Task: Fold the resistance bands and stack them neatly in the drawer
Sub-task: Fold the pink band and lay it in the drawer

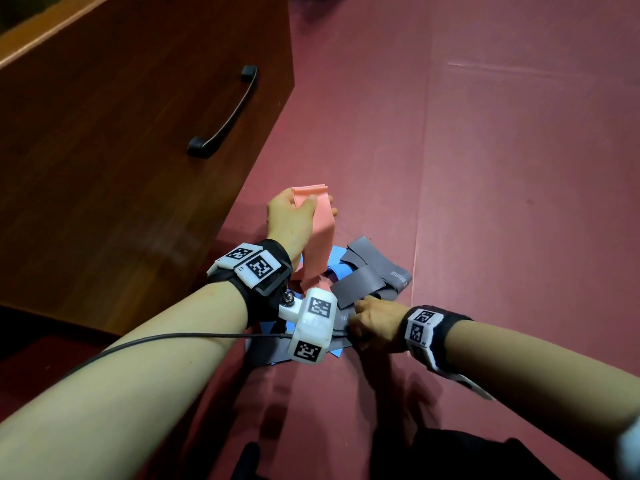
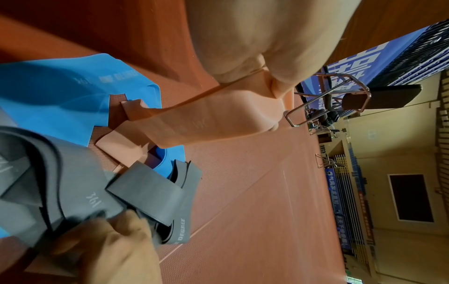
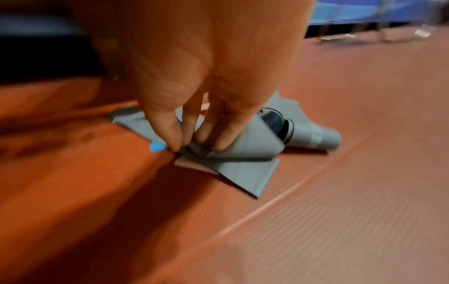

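Observation:
My left hand (image 1: 319, 204) is raised off the floor and grips the top fold of a pink resistance band (image 1: 316, 237); the band's lower end trails down onto the pile. In the left wrist view the pink band (image 2: 201, 123) stretches from my palm to the mat. My right hand (image 1: 361, 305) reaches into the pile and pinches an edge of a grey band (image 1: 375, 273); its fingertips (image 3: 175, 142) close on the grey band (image 3: 245, 153). A blue band (image 1: 336, 269) lies under the grey ones, as the left wrist view of the blue band (image 2: 60, 92) also shows.
A dark wooden drawer front (image 1: 121, 150) with a black handle (image 1: 225, 112) stands shut at the left, close to my left hand. The bands lie on a red mat (image 1: 485, 168) that runs on to the right. Gym equipment (image 2: 340, 100) stands far off.

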